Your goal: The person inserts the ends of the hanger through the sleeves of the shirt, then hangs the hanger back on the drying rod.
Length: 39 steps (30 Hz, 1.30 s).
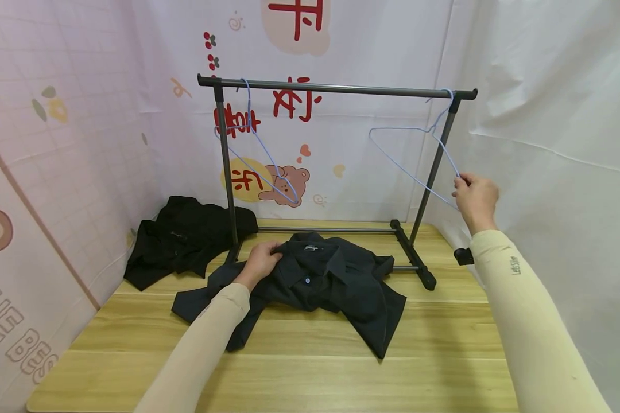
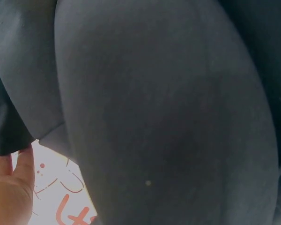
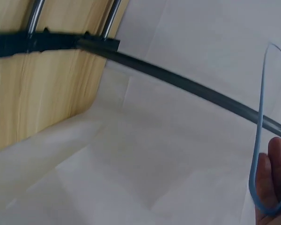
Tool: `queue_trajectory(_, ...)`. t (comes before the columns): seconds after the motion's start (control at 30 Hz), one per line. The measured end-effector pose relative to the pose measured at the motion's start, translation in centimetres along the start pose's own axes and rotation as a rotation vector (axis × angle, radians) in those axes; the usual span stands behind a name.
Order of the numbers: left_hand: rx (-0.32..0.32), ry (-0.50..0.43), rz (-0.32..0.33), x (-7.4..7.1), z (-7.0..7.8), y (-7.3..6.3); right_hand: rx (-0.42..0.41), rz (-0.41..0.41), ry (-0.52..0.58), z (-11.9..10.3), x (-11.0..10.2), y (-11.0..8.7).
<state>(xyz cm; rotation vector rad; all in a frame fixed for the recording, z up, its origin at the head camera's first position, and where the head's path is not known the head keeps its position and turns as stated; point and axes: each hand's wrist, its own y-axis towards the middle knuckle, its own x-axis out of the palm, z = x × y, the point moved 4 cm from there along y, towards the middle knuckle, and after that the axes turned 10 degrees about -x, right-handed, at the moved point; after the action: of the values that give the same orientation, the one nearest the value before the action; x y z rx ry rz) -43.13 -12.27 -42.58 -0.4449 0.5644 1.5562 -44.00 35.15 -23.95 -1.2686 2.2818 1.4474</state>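
Note:
My left hand [image 1: 260,263] pinches the collar area of a dark short-sleeved shirt [image 1: 361,287], whose front edge hangs toward me over the table. In the left wrist view the dark cloth [image 2: 154,117] fills most of the picture, with fingers [image 2: 24,164] at its edge. Out to the right, my right hand [image 1: 476,198] grips the lower right corner of a blue wire hanger [image 1: 400,167]. That hanger's hook sits over the rack's top bar. The right wrist view shows the hanger's bent end [image 3: 254,180] against the fingers.
A dark metal clothes rack [image 1: 341,88] stands on the wooden table [image 1: 310,373]. At its left end hangs a second blue hanger [image 1: 266,146]. Another black garment [image 1: 186,235] lies crumpled at the back left. White printed sheets [image 1: 558,126] enclose the back and sides.

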Motion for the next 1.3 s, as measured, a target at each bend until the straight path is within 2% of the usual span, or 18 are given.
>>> queue_trajectory(0.1,0.004,-0.002,0.002,0.0,0.1,0.0,0.028,0.03,0.062,-0.6,0.1,0.0)
queue_trajectory(0.33,0.018,0.004,0.008,0.0,0.2,-0.1,0.008,0.183,0.094,-1.4,-0.2,-0.1)
queue_trajectory(0.5,0.0,0.0,-0.008,0.1,0.2,-0.1,-0.061,0.278,0.064,-0.9,-0.3,-0.8)
queue_trajectory(0.63,-0.017,-0.007,-0.025,0.2,0.1,0.0,-0.125,0.303,0.02,0.2,-0.1,-1.8)
queue_trajectory(0.8,-0.05,-0.063,-0.061,0.1,0.2,0.1,-0.251,0.284,-0.047,1.5,0.6,-3.1)
queue_trajectory(0.97,-0.144,-0.213,-0.133,-0.1,-0.2,0.2,-0.436,0.205,-0.092,2.6,1.8,-4.7)
queue_trajectory(1.07,-0.194,-0.287,-0.152,-0.3,-0.4,0.3,-0.524,0.166,-0.097,3.2,2.6,-5.7)
queue_trajectory(1.17,-0.208,-0.321,-0.156,-0.5,-0.4,0.5,-0.582,0.12,-0.086,3.6,3.3,-6.7)
queue_trajectory(1.3,-0.213,-0.342,-0.152,-0.7,-0.3,0.6,-0.624,0.014,-0.074,3.9,4.3,-8.0)
